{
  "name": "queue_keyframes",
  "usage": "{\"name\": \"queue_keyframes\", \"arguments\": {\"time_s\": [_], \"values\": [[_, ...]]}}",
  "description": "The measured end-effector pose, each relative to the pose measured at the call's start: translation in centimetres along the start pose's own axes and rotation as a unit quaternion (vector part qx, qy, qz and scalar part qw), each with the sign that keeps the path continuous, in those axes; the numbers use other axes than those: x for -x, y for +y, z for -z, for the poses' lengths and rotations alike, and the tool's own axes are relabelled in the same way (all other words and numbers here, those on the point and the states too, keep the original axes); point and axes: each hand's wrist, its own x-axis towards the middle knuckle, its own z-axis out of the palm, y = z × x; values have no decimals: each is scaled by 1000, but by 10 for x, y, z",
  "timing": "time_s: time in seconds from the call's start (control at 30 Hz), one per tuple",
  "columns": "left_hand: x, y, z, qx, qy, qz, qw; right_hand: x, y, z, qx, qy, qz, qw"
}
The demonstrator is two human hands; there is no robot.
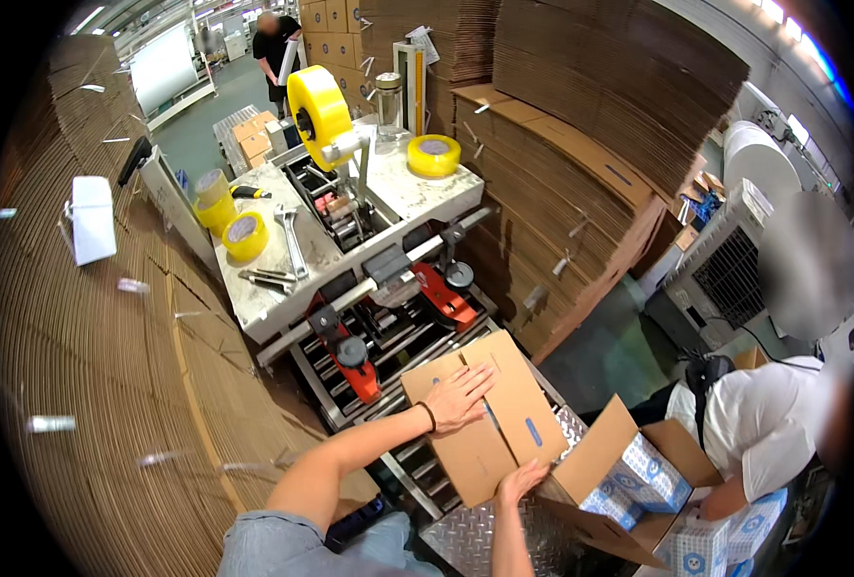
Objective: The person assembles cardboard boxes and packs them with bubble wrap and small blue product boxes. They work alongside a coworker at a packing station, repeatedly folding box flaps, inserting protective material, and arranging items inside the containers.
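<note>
A brown cardboard box with its top flaps folded down lies on the roller conveyor in front of me. My left hand presses flat across the flaps near their seam, fingers stretched out. At the box's near right corner, my right hand grips the edge, with part of its fingers hidden. Just beyond the box stands a carton-sealing machine, its red side guides flanking the rollers. A big roll of clear yellow tape is mounted on top of it.
On the machine's table lie spare tape rolls, a wrench and a utility knife. Stacked flat cardboard rises at left and right. At right, a co-worker reaches among blue-and-white packs beside an open carton.
</note>
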Motion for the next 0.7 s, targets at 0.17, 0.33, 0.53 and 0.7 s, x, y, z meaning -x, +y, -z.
{"name": "queue_keyframes", "arguments": {"time_s": [0.17, 0.33, 0.53, 0.7], "values": [[7, -67, 24, 9, 52, 92, 994, -42, -81, -78, 23, -66, 83, 994], [17, -138, 32, -4, 155, 4, 988, -25, -131, -141, 31, -89, 54, 994], [-2, -113, 16, 35, 139, 17, 990, -23, -163, -157, 16, -235, 70, 969], [9, 84, -6, 338, 369, 241, 832, 42, -94, -49, -115, -263, 151, 946]]}}
